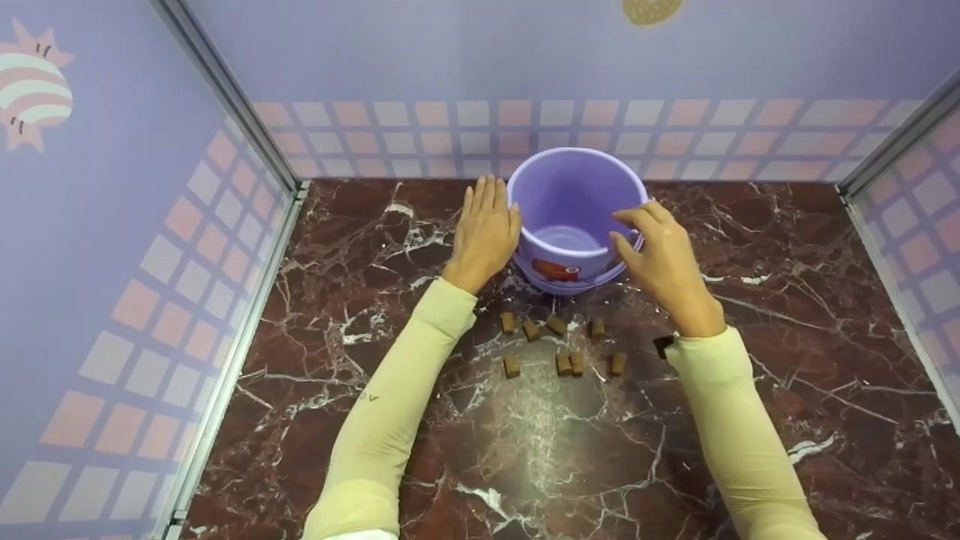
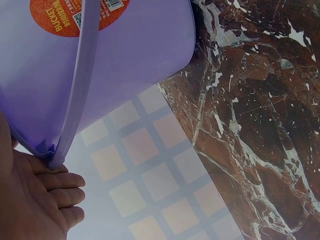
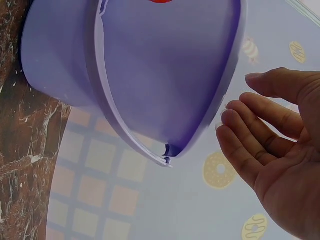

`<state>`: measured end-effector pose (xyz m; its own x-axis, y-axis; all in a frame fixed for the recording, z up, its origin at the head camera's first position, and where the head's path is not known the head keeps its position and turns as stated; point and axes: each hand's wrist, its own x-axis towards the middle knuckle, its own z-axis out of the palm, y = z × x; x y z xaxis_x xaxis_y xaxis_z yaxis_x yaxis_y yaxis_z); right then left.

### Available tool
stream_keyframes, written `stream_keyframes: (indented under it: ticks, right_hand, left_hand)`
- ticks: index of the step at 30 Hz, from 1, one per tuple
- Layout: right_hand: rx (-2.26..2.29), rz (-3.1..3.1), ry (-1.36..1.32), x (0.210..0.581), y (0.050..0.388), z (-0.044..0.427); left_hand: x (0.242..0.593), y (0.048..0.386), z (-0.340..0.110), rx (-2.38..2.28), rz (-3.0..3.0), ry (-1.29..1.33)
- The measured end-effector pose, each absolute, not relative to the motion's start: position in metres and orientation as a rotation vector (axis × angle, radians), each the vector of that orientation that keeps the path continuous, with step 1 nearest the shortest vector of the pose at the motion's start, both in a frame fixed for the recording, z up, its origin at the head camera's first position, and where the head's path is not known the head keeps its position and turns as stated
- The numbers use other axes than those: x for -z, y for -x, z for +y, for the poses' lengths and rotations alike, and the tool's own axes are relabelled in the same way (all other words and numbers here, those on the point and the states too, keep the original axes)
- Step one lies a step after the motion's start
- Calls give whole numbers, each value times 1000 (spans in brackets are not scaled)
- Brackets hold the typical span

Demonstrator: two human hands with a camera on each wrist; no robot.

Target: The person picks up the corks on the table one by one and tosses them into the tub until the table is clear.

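A light purple bucket stands upright by the back wall, its inside holding nothing that I can see. Its handle hangs down over the front, below a red label. My left hand lies along the bucket's left side with fingers extended, touching near the rim at the handle's joint. Over the right rim, my right hand hovers with thumb and fingers apart; in the right wrist view its fingers are gently bent and nothing is between them. Several small brown cork-like pieces lie in front of the bucket.
The dark red marble-patterned tabletop carries the bucket and the pieces. Purple panels with printed squares enclose it at the back, left and right. Metal strips run along the side edges.
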<state>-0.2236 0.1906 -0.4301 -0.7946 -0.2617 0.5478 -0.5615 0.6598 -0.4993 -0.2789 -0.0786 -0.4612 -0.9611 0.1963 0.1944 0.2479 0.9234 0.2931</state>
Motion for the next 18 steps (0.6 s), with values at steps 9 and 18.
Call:
stream_keyframes:
  ticks: [9,18]
  right_hand:
    - [-942,-2424,-631,432,213,194]
    - [-937,-2393,-624,440,206,197]
  left_hand:
    - [461,279,-79,476,-2915,340]
    - [462,278,-78,490,-2923,345]
